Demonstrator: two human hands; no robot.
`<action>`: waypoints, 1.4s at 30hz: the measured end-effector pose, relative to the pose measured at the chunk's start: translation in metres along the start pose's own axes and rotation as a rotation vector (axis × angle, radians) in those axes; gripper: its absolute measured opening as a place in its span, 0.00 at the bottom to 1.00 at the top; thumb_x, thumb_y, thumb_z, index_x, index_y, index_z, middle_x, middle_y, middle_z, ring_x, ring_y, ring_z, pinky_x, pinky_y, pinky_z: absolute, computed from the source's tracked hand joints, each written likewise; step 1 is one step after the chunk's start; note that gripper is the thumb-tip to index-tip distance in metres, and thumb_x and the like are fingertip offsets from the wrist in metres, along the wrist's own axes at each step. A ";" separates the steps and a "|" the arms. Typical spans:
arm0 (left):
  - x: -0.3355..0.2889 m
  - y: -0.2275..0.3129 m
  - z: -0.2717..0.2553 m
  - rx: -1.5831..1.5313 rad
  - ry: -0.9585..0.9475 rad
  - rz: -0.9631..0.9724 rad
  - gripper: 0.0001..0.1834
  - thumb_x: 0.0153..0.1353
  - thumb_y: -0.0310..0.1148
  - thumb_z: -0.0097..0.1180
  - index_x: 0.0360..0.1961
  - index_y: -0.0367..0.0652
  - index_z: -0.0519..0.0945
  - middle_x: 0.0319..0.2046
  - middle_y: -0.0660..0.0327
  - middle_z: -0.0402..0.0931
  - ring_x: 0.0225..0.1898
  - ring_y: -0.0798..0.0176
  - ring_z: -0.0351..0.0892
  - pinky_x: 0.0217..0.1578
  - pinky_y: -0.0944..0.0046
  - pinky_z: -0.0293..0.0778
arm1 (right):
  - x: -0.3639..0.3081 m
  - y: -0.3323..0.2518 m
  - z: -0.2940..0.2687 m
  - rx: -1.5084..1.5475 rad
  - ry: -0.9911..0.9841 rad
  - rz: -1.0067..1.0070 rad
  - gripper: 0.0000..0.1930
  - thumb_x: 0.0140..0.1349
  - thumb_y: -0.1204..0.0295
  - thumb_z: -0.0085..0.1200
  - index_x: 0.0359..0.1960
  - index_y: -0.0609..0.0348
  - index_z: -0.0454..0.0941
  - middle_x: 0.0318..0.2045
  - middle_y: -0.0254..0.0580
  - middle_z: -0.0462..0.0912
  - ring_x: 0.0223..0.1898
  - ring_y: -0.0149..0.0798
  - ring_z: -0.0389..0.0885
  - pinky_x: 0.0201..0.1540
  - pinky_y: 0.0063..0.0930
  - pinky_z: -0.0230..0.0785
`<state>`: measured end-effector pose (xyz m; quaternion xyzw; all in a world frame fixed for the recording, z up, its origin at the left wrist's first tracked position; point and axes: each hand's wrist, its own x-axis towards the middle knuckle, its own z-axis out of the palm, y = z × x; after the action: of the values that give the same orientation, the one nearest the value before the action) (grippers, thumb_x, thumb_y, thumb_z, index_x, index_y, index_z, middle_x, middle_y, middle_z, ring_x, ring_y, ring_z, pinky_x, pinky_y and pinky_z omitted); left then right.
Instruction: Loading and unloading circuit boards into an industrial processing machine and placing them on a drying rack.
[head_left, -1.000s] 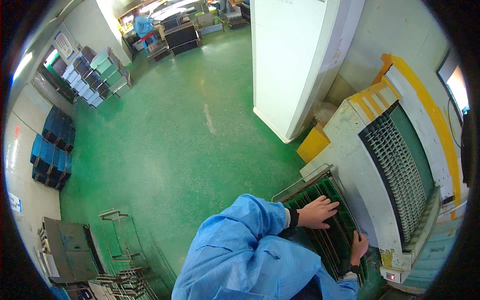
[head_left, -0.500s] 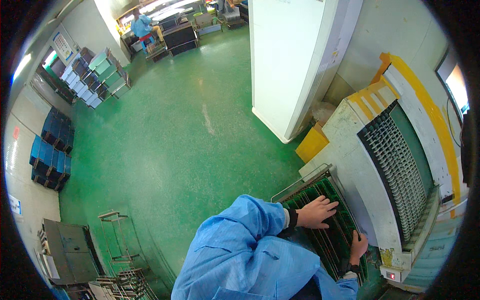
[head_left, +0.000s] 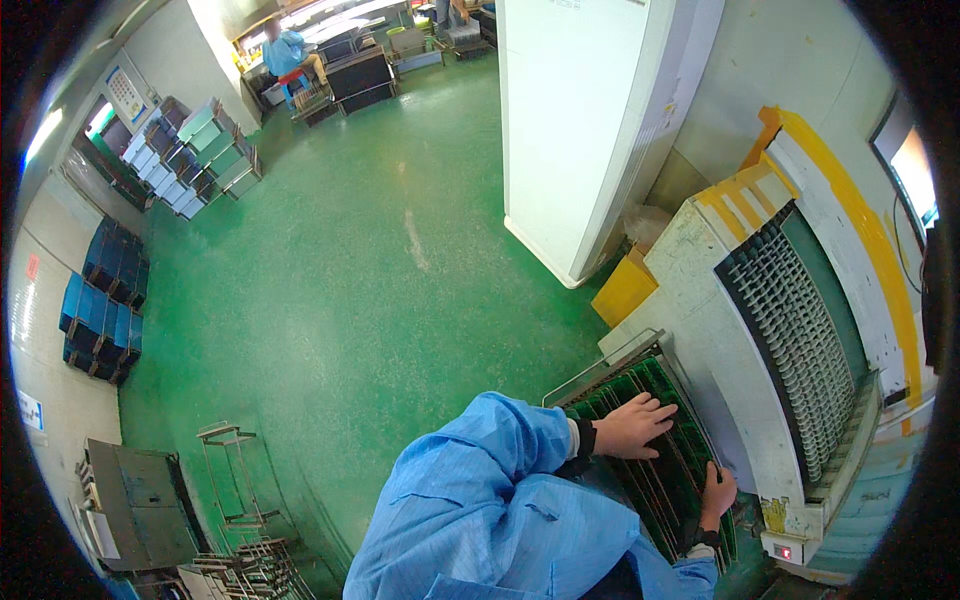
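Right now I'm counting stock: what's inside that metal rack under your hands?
Green boards stand on edge in rows inside the rack. The left hand and sleeve cover some, so no full count.

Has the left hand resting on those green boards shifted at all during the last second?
No. The left hand lies flat on the green boards at the same spot beside the rack's metal frame.

Factory floor, green painted floor (head_left: 380, 290), conveyor machine (head_left: 790, 330) (roller bed), stacked blue crates (head_left: 100, 310), board racks (head_left: 640, 440)

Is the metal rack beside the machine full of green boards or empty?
Apparently full: green boards stand on edge in close rows across the rack; the left hand rests on their tops.
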<state>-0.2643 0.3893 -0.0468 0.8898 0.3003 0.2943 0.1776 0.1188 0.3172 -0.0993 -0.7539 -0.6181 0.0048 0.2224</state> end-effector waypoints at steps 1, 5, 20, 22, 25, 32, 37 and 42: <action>0.000 0.001 -0.001 0.001 -0.003 -0.001 0.35 0.51 0.51 0.72 0.55 0.37 0.84 0.70 0.47 0.69 0.59 0.50 0.73 0.64 0.50 0.64 | 0.000 0.002 0.001 0.001 0.001 -0.001 0.22 0.66 0.52 0.63 0.32 0.64 0.83 0.29 0.62 0.82 0.30 0.63 0.78 0.35 0.51 0.67; 0.000 0.000 -0.002 0.001 -0.014 -0.007 0.35 0.53 0.51 0.72 0.56 0.37 0.83 0.70 0.47 0.68 0.59 0.50 0.73 0.65 0.50 0.63 | 0.000 -0.001 0.000 0.014 0.005 -0.002 0.22 0.66 0.53 0.63 0.32 0.64 0.83 0.29 0.62 0.82 0.31 0.64 0.78 0.36 0.52 0.68; 0.005 0.004 -0.008 0.046 -0.030 -0.036 0.34 0.55 0.52 0.71 0.57 0.39 0.83 0.70 0.49 0.70 0.59 0.51 0.73 0.64 0.50 0.65 | 0.003 -0.019 -0.013 0.041 -0.080 0.031 0.22 0.67 0.52 0.63 0.35 0.62 0.86 0.33 0.58 0.85 0.37 0.62 0.83 0.42 0.51 0.72; 0.006 0.005 -0.008 0.040 -0.044 -0.045 0.34 0.54 0.52 0.72 0.56 0.39 0.83 0.69 0.49 0.70 0.58 0.52 0.73 0.64 0.51 0.65 | 0.001 -0.024 -0.017 0.043 -0.081 0.036 0.22 0.67 0.52 0.63 0.35 0.62 0.86 0.33 0.59 0.85 0.37 0.63 0.82 0.41 0.51 0.72; 0.005 0.007 -0.011 0.036 -0.067 -0.047 0.34 0.56 0.52 0.71 0.58 0.40 0.82 0.69 0.50 0.69 0.58 0.51 0.74 0.63 0.50 0.66 | 0.002 -0.037 -0.026 0.004 -0.102 0.047 0.22 0.67 0.51 0.63 0.34 0.63 0.85 0.33 0.59 0.85 0.37 0.64 0.82 0.41 0.51 0.72; 0.001 0.014 -0.021 0.037 -0.068 -0.059 0.30 0.58 0.51 0.70 0.55 0.42 0.83 0.69 0.51 0.71 0.58 0.49 0.74 0.63 0.49 0.67 | -0.003 -0.028 -0.016 0.036 -0.118 0.037 0.22 0.65 0.53 0.64 0.33 0.65 0.84 0.33 0.62 0.84 0.38 0.66 0.81 0.41 0.54 0.70; -0.004 0.017 -0.015 0.048 -0.030 -0.045 0.28 0.58 0.51 0.69 0.53 0.43 0.84 0.67 0.51 0.72 0.57 0.49 0.74 0.62 0.49 0.67 | 0.004 0.011 -0.002 -0.038 -0.268 -0.076 0.18 0.62 0.58 0.64 0.33 0.66 0.83 0.33 0.62 0.83 0.39 0.69 0.80 0.42 0.55 0.69; -0.003 0.021 -0.020 0.071 -0.060 -0.041 0.27 0.59 0.51 0.68 0.51 0.42 0.84 0.65 0.53 0.73 0.57 0.49 0.75 0.61 0.48 0.68 | 0.021 0.008 -0.004 -0.037 -0.398 -0.145 0.17 0.61 0.60 0.64 0.34 0.66 0.83 0.33 0.63 0.83 0.39 0.70 0.79 0.42 0.56 0.69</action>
<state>-0.2699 0.3745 -0.0225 0.8975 0.3233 0.2531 0.1610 0.1323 0.3340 -0.0924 -0.6954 -0.7026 0.1264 0.0820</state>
